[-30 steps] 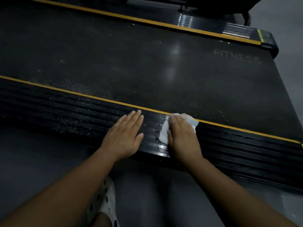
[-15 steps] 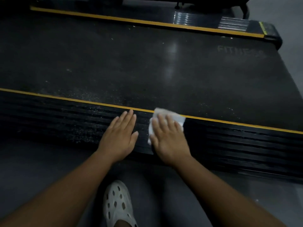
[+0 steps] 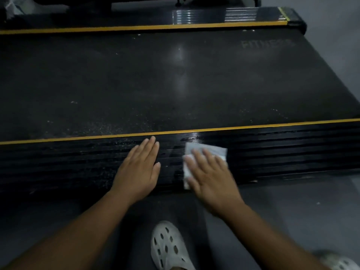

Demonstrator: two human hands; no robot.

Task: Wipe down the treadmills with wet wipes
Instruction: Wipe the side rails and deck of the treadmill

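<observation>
Wet wipe (image 3: 209, 151), white, under my flat right hand (image 3: 212, 180) on ribbed black treadmill rail (image 3: 292, 151); left hand (image 3: 138, 170) flat, empty.

Matt, speckled rubbery belt (image 3: 175, 84); glossy ribbed black plastic side rail (image 3: 282, 149); soft white cloth-like wipe (image 3: 210, 151).

Right hand (image 3: 212, 178) motion-blurred, fingers smeared; it covers the lower right of the wet wipe (image 3: 206, 151). Treadmill side rail (image 3: 78, 162) runs out of frame left and right. Belt lettering (image 3: 266, 43) faint, barely legible. White clog (image 3: 169, 248) cut by bottom edge. Second shoe (image 3: 339, 263) at the bottom-right corner blurred, mostly cropped. Pale object (image 3: 13, 6) top left too dark to identify.
</observation>
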